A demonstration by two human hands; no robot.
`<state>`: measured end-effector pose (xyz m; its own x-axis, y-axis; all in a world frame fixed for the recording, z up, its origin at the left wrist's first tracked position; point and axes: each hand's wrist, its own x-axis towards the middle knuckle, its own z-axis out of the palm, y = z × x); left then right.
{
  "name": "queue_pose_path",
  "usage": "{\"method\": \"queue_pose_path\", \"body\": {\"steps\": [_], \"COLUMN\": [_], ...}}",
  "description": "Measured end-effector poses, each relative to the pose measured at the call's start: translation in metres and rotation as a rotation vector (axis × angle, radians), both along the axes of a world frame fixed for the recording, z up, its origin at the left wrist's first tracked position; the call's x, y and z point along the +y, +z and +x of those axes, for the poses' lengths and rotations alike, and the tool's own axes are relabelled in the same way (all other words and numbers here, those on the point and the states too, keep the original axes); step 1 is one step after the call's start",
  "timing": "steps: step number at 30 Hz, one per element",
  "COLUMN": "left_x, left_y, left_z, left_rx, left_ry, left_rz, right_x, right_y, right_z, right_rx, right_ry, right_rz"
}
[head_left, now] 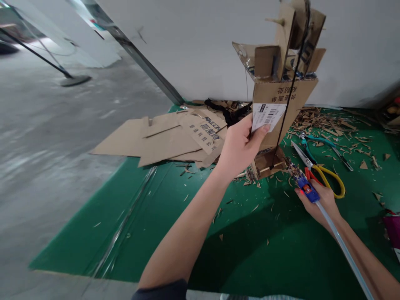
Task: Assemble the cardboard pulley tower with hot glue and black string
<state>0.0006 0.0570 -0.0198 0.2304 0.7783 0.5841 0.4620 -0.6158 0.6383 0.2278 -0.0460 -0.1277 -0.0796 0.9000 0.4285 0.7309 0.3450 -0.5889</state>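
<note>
My left hand [240, 146] is closed around the side of an upright cardboard model [300, 93], its thumb lying on a white label [269, 114]. A black cord [293, 83] runs down the model's front from a round piece between two cardboard uprights at its top. At its lower end is a small open cardboard box [269, 163] at the model's foot. In my right hand [323, 204] is a blue hot glue gun [308, 189], a red light glowing on it and a long pale glue stick [340, 246] out of its back. Its nozzle points at the small box.
Scissors [328, 177] with yellow and red handles lie by my right hand, beside teal-handled pliers [320, 141]. Flat cardboard sheets [168, 137] lie at the left. Cardboard scraps [321, 121] litter the green mat [150, 233]. A white wall [193, 54] stands behind.
</note>
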Motion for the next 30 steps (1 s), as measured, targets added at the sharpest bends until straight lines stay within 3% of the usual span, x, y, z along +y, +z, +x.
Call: {"method": "queue_pose_path", "body": {"steps": [7,16,30], "left_x": [-0.006,-0.013,-0.027], "left_y": [0.003,0.007,0.021], "left_z": [0.001,0.004,0.006], "left_rx": [0.022,0.092,0.279], "left_ry": [0.006,-0.055,-0.289], "left_rz": [0.008,0.065,0.150], "right_x": [-0.003,0.003,0.010], "right_y": [0.002,0.002,-0.002], "right_z": [-0.007,-0.004,-0.005], "right_rx": [0.007,-0.004,-0.003], "right_ry": [-0.079,-0.009,0.021], "right_rz": [-0.050,-0.026,-0.066]}}
